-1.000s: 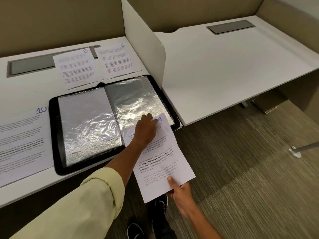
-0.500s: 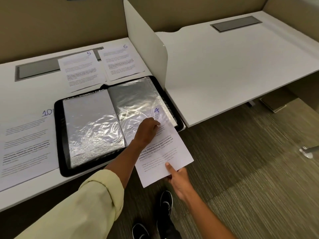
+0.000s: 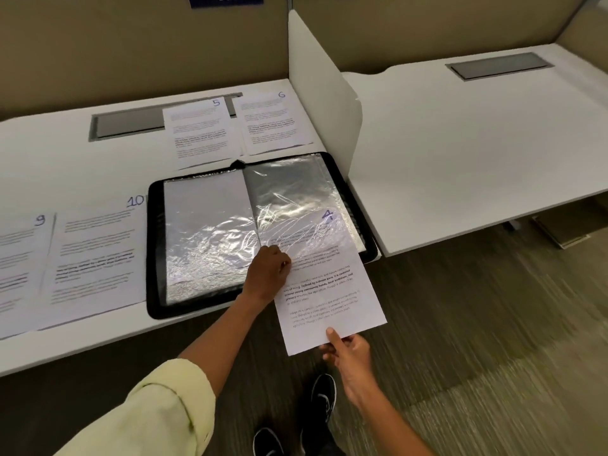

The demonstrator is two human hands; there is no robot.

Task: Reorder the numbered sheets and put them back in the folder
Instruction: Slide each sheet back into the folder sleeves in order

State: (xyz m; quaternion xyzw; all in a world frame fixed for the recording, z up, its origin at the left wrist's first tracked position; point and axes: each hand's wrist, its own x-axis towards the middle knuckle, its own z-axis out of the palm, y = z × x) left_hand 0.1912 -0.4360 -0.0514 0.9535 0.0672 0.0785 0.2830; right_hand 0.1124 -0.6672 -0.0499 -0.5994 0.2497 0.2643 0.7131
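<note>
As the head view shows it, sheet 4 (image 3: pixel 324 284) is now deeper in the right sleeve (image 3: pixel 296 205) of the open folder (image 3: pixel 154 251) than a second ago: its numbered top sits under the crinkled plastic, roughly half the page inside, the near half hanging off the desk edge (image 3: pixel 98 343). Left hand (image 3: pixel 268 274) has fingers curled at the sleeve's near opening, apparently pinching the plastic edge to hold it open; exact grip hard to tell. Right hand (image 3: pixel 348 352) pinches the sheet's near edge, thumb on top, feeding it in. Sheets 5 (image 3: pixel 200 133) and 6 (image 3: pixel 273 123) lie far of the folder, 9 (image 3: pixel 19 268) and 10 (image 3: pixel 95 255) to its left, all still loose. Judgement: insertion is progressing, 4 nearly filed, later numbers remain.
</note>
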